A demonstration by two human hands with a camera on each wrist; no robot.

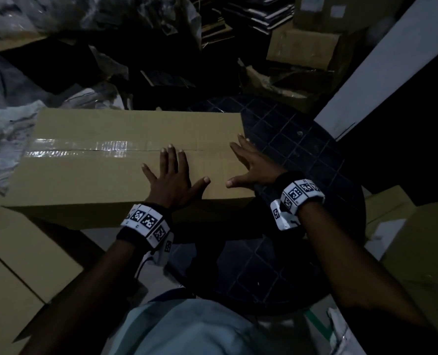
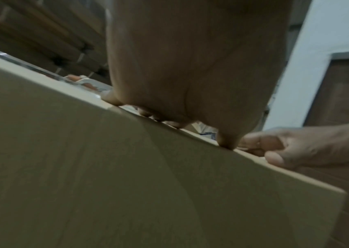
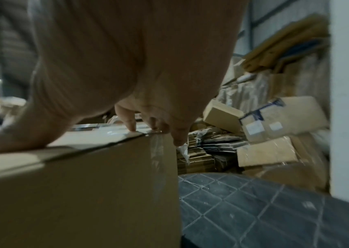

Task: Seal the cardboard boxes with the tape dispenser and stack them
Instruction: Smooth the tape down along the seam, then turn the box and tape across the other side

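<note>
We have the box (image 1: 115,160) lying across a dark round table (image 1: 302,155), its left end overhanging more cardboard below. Clear tape (image 1: 84,147) already runs along the top seam, starting at the box's left end and reaching our fingers. In the right wrist view it also runs over the right end and down that face.

Our left hand (image 1: 173,175) lies flat on the box top near the right end, fingers straight and spread, the tips on the seam. We judge it is pressing the flaps and tape down so the strip bonds and the box keeps still. Our right hand (image 1: 253,162) sits at the box's right end, fingers straight and splayed, thumb on the top and fingertips at the corner where the tape folds over. That looks like smoothing the tape end over the edge. Neither hand grips anything.

The dispenser is not in view, so we cannot say where it is.

Beyond the box lie crumpled plastic and flattened cartons (image 1: 241,16). To the right of it stand more boxes (image 1: 417,239).

With the seam covered, we judge this box is near ready to lift and stack.
</note>
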